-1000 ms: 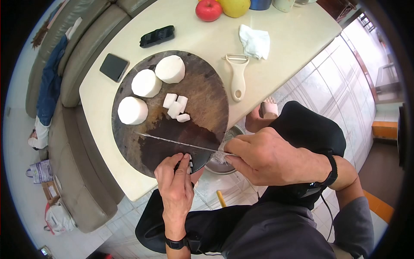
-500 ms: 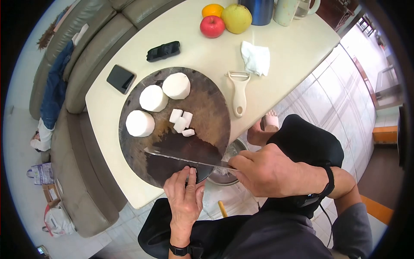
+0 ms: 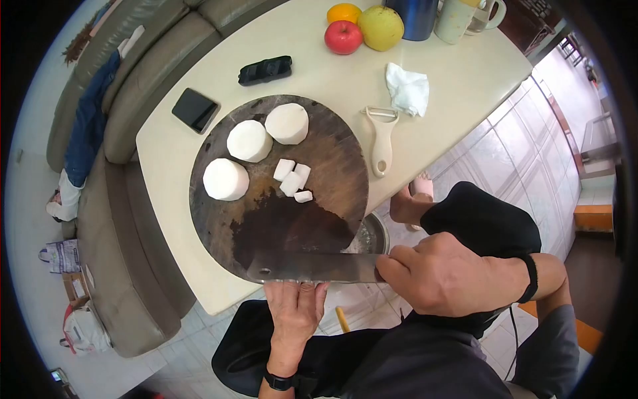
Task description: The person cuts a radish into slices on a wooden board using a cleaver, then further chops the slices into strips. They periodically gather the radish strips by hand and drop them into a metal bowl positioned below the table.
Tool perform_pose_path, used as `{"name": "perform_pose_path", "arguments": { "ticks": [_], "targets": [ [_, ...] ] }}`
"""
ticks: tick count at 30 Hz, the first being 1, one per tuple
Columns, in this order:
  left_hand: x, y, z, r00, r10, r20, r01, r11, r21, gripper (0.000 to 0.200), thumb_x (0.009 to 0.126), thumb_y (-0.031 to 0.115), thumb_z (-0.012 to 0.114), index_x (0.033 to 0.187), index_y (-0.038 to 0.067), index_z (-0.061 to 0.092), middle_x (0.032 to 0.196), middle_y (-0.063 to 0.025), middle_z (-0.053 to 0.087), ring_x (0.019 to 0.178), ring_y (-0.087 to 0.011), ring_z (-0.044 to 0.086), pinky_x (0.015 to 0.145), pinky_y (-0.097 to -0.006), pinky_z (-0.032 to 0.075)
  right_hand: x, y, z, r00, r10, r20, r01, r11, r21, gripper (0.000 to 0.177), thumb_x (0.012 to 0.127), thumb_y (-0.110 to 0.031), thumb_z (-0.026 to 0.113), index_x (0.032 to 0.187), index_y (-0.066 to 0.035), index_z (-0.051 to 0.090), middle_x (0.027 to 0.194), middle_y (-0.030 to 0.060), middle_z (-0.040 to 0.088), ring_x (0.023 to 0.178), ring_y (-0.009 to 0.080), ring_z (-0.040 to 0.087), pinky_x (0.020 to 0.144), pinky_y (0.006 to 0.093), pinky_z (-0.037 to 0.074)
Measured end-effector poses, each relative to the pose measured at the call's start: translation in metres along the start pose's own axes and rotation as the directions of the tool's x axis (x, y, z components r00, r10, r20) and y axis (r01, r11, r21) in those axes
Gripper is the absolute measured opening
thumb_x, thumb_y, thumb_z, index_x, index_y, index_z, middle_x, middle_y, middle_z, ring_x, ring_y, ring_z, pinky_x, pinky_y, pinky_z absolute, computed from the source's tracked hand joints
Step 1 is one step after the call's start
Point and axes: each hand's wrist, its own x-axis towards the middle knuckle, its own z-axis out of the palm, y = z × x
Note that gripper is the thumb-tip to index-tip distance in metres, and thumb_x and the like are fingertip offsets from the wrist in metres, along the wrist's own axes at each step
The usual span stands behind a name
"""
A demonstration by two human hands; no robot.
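Note:
In my right hand (image 3: 432,276) is the handle of a cleaver (image 3: 319,266), its broad blade turned nearly flat across the near edge of the round wooden chopping board (image 3: 332,159). My left hand (image 3: 292,309) is at that same edge, fingers close together, with the fingertips and anything under them hidden by the blade. On the far left of the board stand three thick white peeled rounds, looking like radish: one at the left (image 3: 226,179), one in the middle (image 3: 250,141), one at the back (image 3: 287,124). Several small white chunks (image 3: 290,183) lie near the centre.
A peeler (image 3: 382,143) and a crumpled white tissue (image 3: 407,90) lie right of the board. Behind are a phone (image 3: 195,110), a black case-like object (image 3: 265,70), a red apple (image 3: 343,37) and a yellow-green fruit (image 3: 381,28). A metal basin (image 3: 375,236) sits below the table edge.
The cleaver has turned from edge-on to nearly flat and come nearer, now covering my left fingertips. My left hand has shifted slightly down toward me. The whole view has shifted a little.

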Motion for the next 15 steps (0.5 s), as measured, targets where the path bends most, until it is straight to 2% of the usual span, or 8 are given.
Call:
{"name": "perform_pose_path", "arguments": {
  "ticks": [3, 7, 12, 15],
  "targets": [
    [-0.003, 0.0, 0.001, 0.997, -0.062, 0.048, 0.063, 0.998, -0.022, 0.036, 0.081, 0.014, 0.074, 0.113, 0.0, 0.065, 0.116, -0.0203, 0.059, 0.105, -0.0423, 0.056, 0.09, -0.0536, 0.043, 0.003, 0.0, -0.001, 0.997, -0.022, 0.068, 0.025, 0.998, -0.054, 0.023, 0.068, -0.006, 0.065, 0.081, 0.008, 0.051, 0.065, 0.015, 0.052, 0.051, 0.029, 0.061, 0.041, 0.0368, 0.046],
    [-0.006, -0.001, 0.003, 0.997, -0.064, 0.046, 0.065, 0.997, -0.031, 0.033, 0.081, 0.01, 0.072, 0.111, -0.003, 0.065, 0.113, -0.0207, 0.06, 0.108, -0.0417, 0.057, 0.095, -0.0542, 0.042, 0.009, 0.002, -0.001, 0.992, -0.029, 0.122, 0.034, 0.999, -0.037, 0.023, 0.068, -0.007, 0.065, 0.08, 0.009, 0.052, 0.063, 0.0142, 0.051, 0.049, 0.027, 0.059, 0.04, 0.0349, 0.046],
    [-0.008, -0.001, 0.003, 0.997, -0.065, 0.047, 0.067, 0.996, -0.059, 0.032, 0.08, 0.007, 0.072, 0.108, -0.005, 0.066, 0.112, -0.0217, 0.061, 0.108, -0.0422, 0.058, 0.099, -0.0547, 0.041, 0.013, 0.002, 0.0, 0.983, -0.043, 0.18, 0.064, 0.991, -0.115, 0.024, 0.068, -0.009, 0.064, 0.078, 0.01, 0.055, 0.062, 0.0112, 0.049, 0.045, 0.02, 0.055, 0.038, 0.0304, 0.043],
    [-0.009, -0.001, 0.004, 0.997, -0.066, 0.04, 0.068, 0.996, -0.052, 0.033, 0.079, 0.007, 0.073, 0.108, -0.005, 0.066, 0.113, -0.0216, 0.061, 0.109, -0.0422, 0.058, 0.098, -0.0552, 0.041, 0.017, 0.001, -0.001, 0.98, -0.041, 0.195, 0.07, 0.987, -0.146, 0.022, 0.066, -0.01, 0.065, 0.075, 0.008, 0.056, 0.062, 0.0101, 0.049, 0.05, 0.0193, 0.057, 0.037, 0.0303, 0.043]
  ]
}}
